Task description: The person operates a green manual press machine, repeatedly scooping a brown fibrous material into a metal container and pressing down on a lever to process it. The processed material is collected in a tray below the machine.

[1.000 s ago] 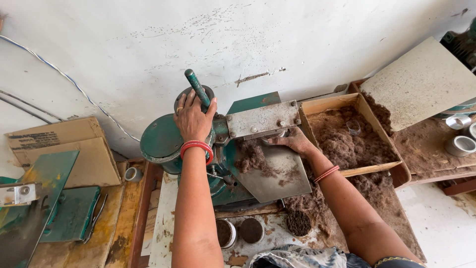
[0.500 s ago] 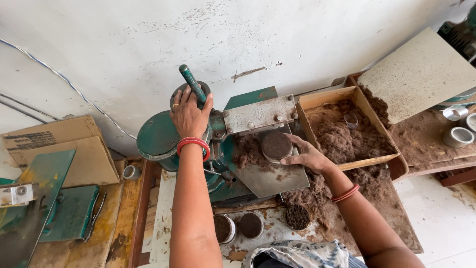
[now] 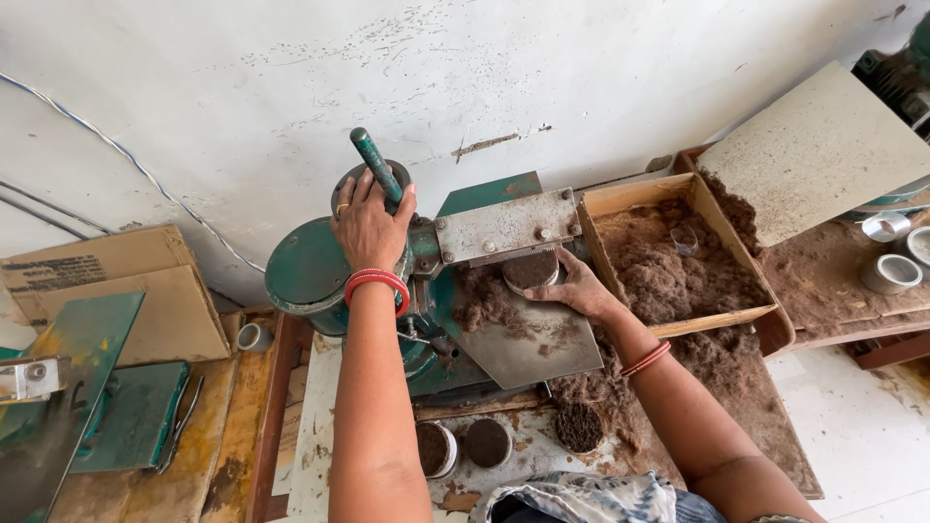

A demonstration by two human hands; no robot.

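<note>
My left hand grips the green lever handle of a green press machine. A red bangle circles that wrist. My right hand holds a round metal cup filled with dark brown fibre just under the machine's grey metal head plate. The cup rests on a slanted grey metal tray scattered with loose fibre.
A wooden box of brown fibre stands to the right, with a pale board leaning behind it. Metal rings lie far right. Filled cups sit below the machine. Cardboard and green metal parts lie at left.
My right hand has drawn back from the box and brought a fibre-filled cup under the head plate. My left hand stays on the lever, which has shifted slightly.
</note>
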